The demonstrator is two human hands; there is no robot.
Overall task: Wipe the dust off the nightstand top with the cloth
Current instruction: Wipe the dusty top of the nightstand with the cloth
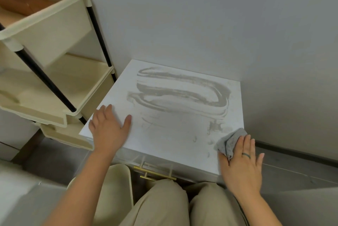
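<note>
While the left hand point(108, 130) lies flat and spread on the nightstand point(164, 140) at its front-left corner, the right hand point(243, 163), held straight, presses the cloth point(229, 141) at its front-right edge; dust point(182, 88) streaks its back half.

We are looking into a home, most likely a bedroom corner. We are seeing a white nightstand point(164, 143) with a brass handle point(154, 174) against a plain grey wall point(201, 15). A cream rack point(45, 97) of plastic trays is standing just beside it, and grey floor point(292, 169) is running along a dark skirting point(292, 150).
</note>
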